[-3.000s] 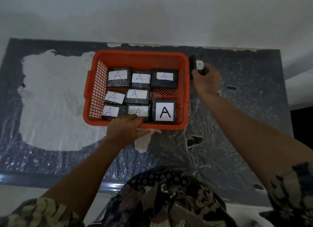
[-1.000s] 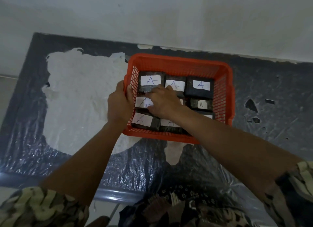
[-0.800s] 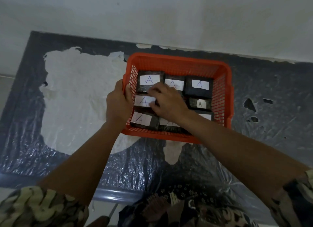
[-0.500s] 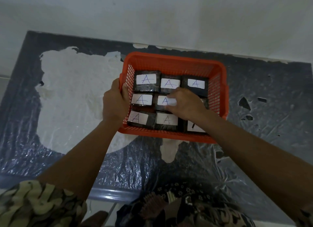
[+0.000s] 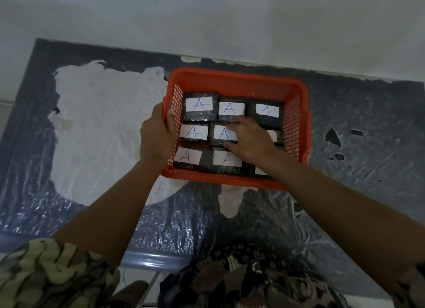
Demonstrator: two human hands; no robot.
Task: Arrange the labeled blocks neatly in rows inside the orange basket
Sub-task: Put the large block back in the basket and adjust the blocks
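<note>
The orange basket [image 5: 236,80] sits on the table and holds several dark blocks with white "A" labels in three rows. My left hand [image 5: 156,135] grips the basket's left rim, thumb inside the wall. My right hand [image 5: 249,138] reaches inside and holds the middle block [image 5: 220,134] of the centre row, fingers at its far edge and thumb at its near edge. The back row [image 5: 232,108] shows three labelled blocks. In the centre and front rows, the right-hand blocks are mostly hidden under my right hand and forearm.
The table is covered with crinkled plastic sheet [image 5: 188,220] over a dark surface with a large white worn patch [image 5: 101,128] on the left. A pale wall [image 5: 207,20] stands just behind the basket. Small dark scraps [image 5: 332,136] lie to the right.
My right hand came from outside the basket's right side and went inside, moving over the centre row to the middle block. My left hand shifted from the front rim to the left rim.
</note>
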